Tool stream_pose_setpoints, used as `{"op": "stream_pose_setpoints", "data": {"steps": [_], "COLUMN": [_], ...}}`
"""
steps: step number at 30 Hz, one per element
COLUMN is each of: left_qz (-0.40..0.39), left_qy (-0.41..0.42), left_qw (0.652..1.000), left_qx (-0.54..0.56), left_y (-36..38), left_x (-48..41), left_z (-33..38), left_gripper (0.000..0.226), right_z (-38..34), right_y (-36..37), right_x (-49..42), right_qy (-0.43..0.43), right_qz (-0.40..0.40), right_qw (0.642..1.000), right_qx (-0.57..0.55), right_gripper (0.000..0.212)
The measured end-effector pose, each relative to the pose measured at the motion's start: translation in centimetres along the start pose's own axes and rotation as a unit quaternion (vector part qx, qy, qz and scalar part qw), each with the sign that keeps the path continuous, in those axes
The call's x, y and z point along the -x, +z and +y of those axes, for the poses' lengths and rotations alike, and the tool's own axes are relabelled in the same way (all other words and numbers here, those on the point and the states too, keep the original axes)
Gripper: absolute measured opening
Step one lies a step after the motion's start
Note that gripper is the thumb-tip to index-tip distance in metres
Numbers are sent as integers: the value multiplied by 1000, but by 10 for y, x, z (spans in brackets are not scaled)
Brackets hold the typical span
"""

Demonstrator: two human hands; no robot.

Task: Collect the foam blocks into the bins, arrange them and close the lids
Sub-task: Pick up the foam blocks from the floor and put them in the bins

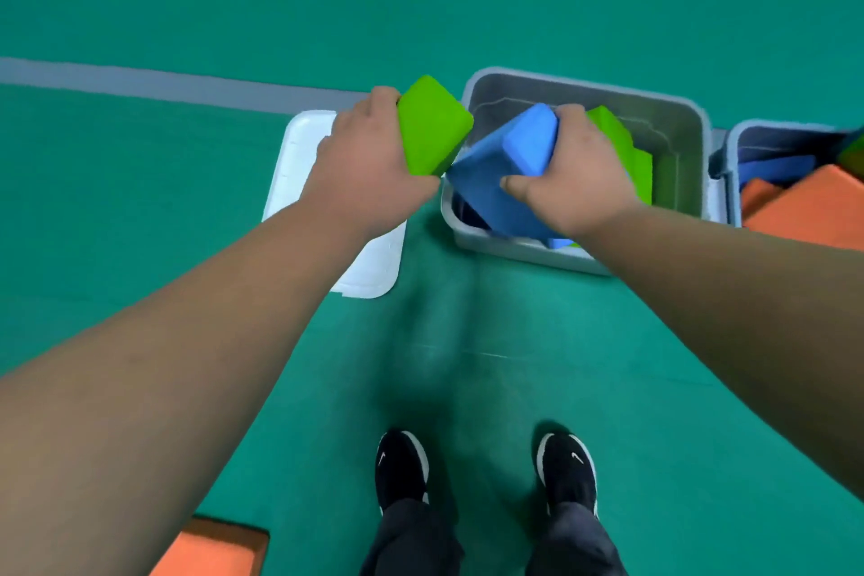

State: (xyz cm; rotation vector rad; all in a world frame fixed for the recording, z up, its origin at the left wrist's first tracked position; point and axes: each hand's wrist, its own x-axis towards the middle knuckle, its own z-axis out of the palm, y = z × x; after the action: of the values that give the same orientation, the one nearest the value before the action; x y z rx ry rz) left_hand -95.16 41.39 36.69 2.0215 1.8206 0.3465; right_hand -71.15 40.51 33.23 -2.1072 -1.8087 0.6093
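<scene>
Two hands (369, 164) (579, 185), two held blocks (432, 126) (505, 168), two bins (584, 88) (736, 140)

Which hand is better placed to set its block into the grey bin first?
Right, probably. The right hand holds the blue block tilted inside the grey bin; the left hand holds its green block outside the rim, over the white lid.

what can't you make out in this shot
Head view:
Floor of grey bin: hidden by blue block and right hand.
Second bin: cut off by right edge.
Lower orange block: cut off by bottom edge.
White lid: partly covered by left hand.
</scene>
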Motion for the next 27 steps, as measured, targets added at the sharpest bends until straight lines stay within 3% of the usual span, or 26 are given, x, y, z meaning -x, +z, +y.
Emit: {"op": "stream_pose_setpoints", "data": {"steps": [4,7,9,12,13,16,23,27], "left_qz": [35,31,-59,-269,-322,-371,-321,-334], "left_qy": [87,146,148,126,109,80,52,23], "left_qw": [995,988,987,941,926,916,940,937], "left_qx": [30,37,-4,-161,-165,-133,-106,-102], "left_y": [15,41,67,113,127,159,177,175], "left_x": [-18,-29,-33,-28,-24,-14,-15,-24], "left_z": [39,60,67,60,56,46,39,36], "left_gripper": [80,95,95,90,91,89,85,87], "right_z": [24,52,70,95,102,115,114,106], "right_y": [-41,-50,-43,-15,-4,16,26,30], "right_x": [-11,-17,-15,-5,0,9,1,-3], "right_qy": [-48,-25,41,128,143,134,64,49], "right_qz": [97,150,72,-195,-237,-203,-152,-142], "right_qw": [986,968,968,931,919,934,926,921], "right_qx": [129,200,237,281,279,262,338,358], "right_gripper": [69,81,83,78,80,82,71,66]}}
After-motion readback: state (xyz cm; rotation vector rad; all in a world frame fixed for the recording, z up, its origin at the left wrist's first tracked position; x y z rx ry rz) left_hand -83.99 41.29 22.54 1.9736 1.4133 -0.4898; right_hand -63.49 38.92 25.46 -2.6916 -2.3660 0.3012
